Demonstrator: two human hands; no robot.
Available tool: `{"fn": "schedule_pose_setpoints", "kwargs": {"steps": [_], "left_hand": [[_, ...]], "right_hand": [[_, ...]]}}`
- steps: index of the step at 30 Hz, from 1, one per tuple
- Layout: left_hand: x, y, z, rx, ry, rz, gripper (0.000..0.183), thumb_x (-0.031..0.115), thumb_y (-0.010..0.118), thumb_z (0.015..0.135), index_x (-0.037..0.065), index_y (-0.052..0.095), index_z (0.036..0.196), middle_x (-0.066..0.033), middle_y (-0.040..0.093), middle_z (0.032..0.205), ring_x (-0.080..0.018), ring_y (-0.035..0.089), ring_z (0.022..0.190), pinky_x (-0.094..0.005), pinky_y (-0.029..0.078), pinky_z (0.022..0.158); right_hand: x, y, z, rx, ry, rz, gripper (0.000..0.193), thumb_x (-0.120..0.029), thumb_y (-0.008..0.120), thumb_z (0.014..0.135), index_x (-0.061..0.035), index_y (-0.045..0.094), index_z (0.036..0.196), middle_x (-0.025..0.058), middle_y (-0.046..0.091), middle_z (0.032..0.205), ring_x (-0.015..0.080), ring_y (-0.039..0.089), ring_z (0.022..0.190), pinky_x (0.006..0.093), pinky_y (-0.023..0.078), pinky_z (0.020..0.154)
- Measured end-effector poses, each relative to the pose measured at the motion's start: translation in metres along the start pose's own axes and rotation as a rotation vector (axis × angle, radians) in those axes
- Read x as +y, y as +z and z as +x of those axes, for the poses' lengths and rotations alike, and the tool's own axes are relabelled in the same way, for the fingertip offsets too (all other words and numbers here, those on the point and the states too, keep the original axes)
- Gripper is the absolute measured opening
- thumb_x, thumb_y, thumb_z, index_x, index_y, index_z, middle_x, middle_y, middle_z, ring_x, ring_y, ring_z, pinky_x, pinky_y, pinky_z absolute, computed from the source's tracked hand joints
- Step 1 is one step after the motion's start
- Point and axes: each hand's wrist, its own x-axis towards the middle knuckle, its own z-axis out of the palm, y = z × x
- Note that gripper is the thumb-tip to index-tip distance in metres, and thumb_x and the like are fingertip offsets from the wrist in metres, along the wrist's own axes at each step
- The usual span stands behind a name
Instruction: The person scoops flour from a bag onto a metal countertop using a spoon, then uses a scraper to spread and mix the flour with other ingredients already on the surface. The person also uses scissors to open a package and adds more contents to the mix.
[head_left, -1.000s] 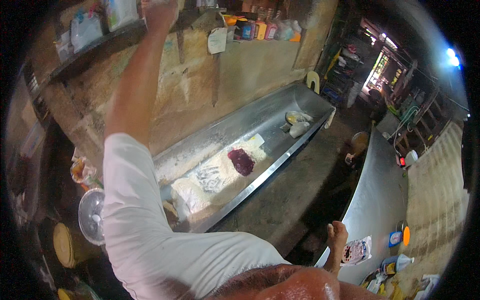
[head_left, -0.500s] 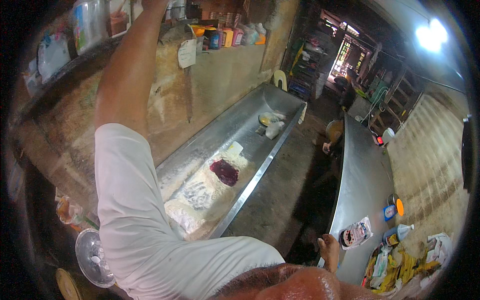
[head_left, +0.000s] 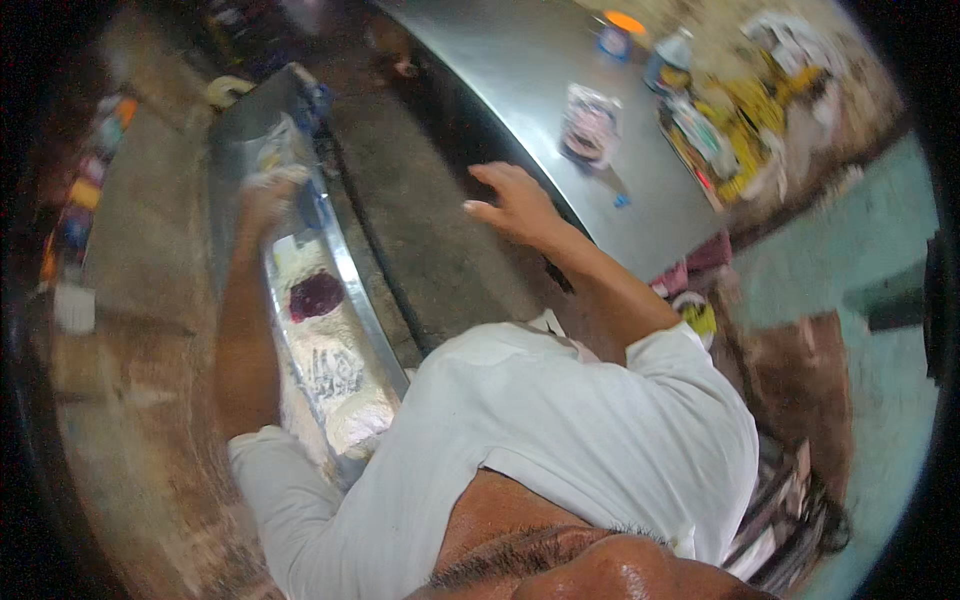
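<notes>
Several coloured containers (head_left: 78, 205), blurred, in a row at far left; near them a white sheet (head_left: 75, 308) against the brown wall (head_left: 135, 250). Next, a long metal trough (head_left: 232, 140). Left hand (head_left: 268, 195): over the trough's far part, motion-blurred; cannot tell whether its fingers are closed on anything. Clear plastic bag (head_left: 282, 145): in the trough, right at that hand; contact not resolved. Nearer in the trough: pale flat piece (head_left: 285, 248), dark red mass (head_left: 316, 295) lying on white powder (head_left: 325, 340), the powder marked with streaks and heaped at the near end.

Centre: dark floor (head_left: 400, 200). Right hand (head_left: 515, 205): fingers spread, thumb apart, holding nothing, close to the edge of the metal table (head_left: 480, 50). On the table: printed packet (head_left: 590, 125), blue scale (head_left: 614, 40) with orange top, small blue piece (head_left: 621, 201), bottle (head_left: 668, 62). Far right: yellow and white heap (head_left: 745, 120).
</notes>
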Motion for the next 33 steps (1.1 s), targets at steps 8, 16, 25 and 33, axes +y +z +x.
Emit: {"fn": "schedule_pose_setpoints", "kwargs": {"steps": [8,16,25,33], "left_hand": [[0.090,0.301,0.043,-0.672,-0.212,-0.276,0.029,0.025,0.068,0.090,-0.001,0.073,0.101,-0.0071,0.073,0.097,-0.0165,0.066,0.090,-0.0305,0.050,0.084],[0.115,0.431,0.134,-0.965,-0.340,-0.721,0.025,0.023,0.074,0.084,0.002,0.073,0.096,-0.0068,0.069,0.085,-0.0173,0.060,0.077,-0.0300,0.044,0.069],[0.195,0.518,0.209,-1.103,-0.426,-0.453,0.027,0.020,0.070,0.089,-0.003,0.071,0.102,-0.0141,0.071,0.097,-0.0226,0.065,0.091,-0.0346,0.046,0.087],[0.215,0.568,0.225,-1.156,-0.381,-0.279,0.027,0.029,0.076,0.082,0.003,0.076,0.092,-0.0085,0.070,0.085,-0.0183,0.060,0.081,-0.0315,0.044,0.073]], "right_hand": [[0.064,-0.032,-0.054,0.074,0.181,-0.383,0.083,-0.032,0.080,0.074,-0.0078,0.041,0.143,0.0150,0.045,0.141,0.0351,0.040,0.132,0.0498,0.033,0.106],[0.172,-0.077,-0.095,0.159,0.433,-0.278,0.073,-0.038,0.080,0.068,-0.0091,0.051,0.128,0.0137,0.052,0.131,0.0338,0.046,0.125,0.0506,0.037,0.099],[0.263,-0.140,-0.109,0.206,0.532,-0.172,0.086,-0.041,0.081,0.064,-0.0001,0.049,0.132,0.0203,0.051,0.136,0.0389,0.042,0.131,0.0478,0.033,0.110],[0.295,-0.152,-0.122,0.225,0.653,-0.175,0.079,-0.031,0.081,0.065,0.0019,0.051,0.130,0.0205,0.051,0.136,0.0386,0.043,0.130,0.0441,0.034,0.111]]}}
